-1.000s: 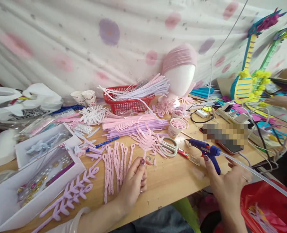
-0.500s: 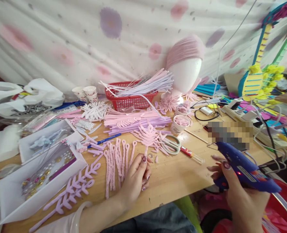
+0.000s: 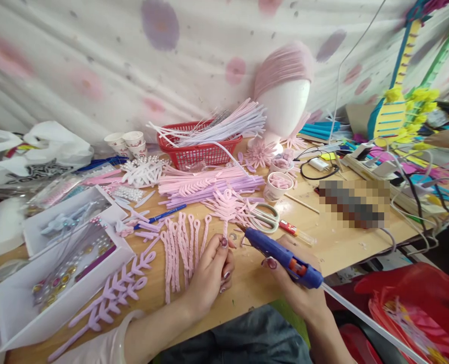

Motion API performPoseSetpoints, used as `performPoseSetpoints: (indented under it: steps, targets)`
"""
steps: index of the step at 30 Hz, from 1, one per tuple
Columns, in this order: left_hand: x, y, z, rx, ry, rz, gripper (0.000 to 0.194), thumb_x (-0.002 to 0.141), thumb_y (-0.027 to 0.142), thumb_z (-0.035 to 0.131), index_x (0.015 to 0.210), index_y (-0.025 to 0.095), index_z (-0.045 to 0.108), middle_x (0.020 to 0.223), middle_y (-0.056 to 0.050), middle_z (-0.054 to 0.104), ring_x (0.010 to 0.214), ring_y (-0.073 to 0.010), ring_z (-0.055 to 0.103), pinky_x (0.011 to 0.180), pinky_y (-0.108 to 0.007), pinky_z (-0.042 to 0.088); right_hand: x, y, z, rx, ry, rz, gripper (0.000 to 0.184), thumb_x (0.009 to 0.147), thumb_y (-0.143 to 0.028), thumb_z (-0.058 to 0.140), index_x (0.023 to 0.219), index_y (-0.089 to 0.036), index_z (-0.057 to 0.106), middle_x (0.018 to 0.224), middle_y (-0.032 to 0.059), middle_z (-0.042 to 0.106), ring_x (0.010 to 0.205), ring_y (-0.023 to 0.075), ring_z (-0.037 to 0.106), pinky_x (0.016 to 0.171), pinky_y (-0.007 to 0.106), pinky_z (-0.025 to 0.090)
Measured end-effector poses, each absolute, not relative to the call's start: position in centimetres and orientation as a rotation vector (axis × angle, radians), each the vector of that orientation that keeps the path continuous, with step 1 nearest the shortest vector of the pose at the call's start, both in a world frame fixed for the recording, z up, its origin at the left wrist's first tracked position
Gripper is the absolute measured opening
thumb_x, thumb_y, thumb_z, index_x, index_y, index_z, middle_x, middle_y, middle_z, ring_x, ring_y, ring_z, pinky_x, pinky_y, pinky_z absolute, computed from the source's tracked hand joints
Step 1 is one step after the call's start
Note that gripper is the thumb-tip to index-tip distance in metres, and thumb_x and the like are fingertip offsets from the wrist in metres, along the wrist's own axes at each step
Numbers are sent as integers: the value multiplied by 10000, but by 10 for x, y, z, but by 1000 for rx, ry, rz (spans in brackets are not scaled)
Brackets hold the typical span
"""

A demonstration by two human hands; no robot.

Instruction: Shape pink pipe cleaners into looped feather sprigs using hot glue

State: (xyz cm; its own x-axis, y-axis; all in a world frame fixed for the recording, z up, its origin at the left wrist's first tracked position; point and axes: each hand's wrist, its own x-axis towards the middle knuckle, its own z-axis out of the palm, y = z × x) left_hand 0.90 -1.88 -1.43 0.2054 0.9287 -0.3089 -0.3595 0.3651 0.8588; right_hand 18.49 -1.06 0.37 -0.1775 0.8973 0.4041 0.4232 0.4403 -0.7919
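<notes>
Between thumb and fingers, my left hand (image 3: 214,265) pinches the twisted stem of a pink pipe-cleaner sprig (image 3: 226,207), its leafy top pointing away from me. My right hand (image 3: 295,283) is wrapped round a blue hot glue gun (image 3: 281,253) with a long glue stick trailing from its back. The nozzle points left and is close to the sprig's stem; whether they touch I cannot tell. Left of my left hand lie several looped, twisted pink pipe-cleaner stems (image 3: 181,253). Two lilac leafy sprigs (image 3: 114,293) rest nearer the front edge.
Scissors (image 3: 268,220) and a red-labelled clear tube (image 3: 295,230) lie behind the glue gun. White boxes of beads (image 3: 8,323) stand at left, a red basket of pipe cleaners (image 3: 201,154) at the back. Cables and a power strip (image 3: 376,174) fill the right, where another person's arm (image 3: 446,141) shows.
My right hand has swung the glue gun left, from over the table's right edge to the sprig's stem. My left hand keeps hold of the sprig. The view has shifted slightly.
</notes>
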Motion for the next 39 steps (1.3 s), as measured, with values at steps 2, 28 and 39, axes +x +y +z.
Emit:
performPoseSetpoints:
  steps: [2,28,39]
  targets:
    - [9,-19,-15,731,961,1017,284,901,517,463,863,236,445,503,112,345,386,-53,207,368,-162,206,181,-9,5,-1122,-1804,637,253,868,-347,569,659,-208,551,604,-2,526,563,156,493,535,282,392]
    - [7,-20,-14,746,946,995,288,913,516,439,875,232,465,521,98,350,403,-62,221,388,-171,220,175,-7,1,-1160,-1834,657,231,851,-310,608,668,-206,513,583,-20,480,549,141,440,517,266,350]
    - [8,-20,-12,753,953,1003,290,899,515,462,854,229,456,508,102,349,383,-59,231,383,-175,219,176,-9,4,-1143,-1824,744,249,854,-319,605,658,-204,501,589,-23,458,544,131,430,507,265,345]
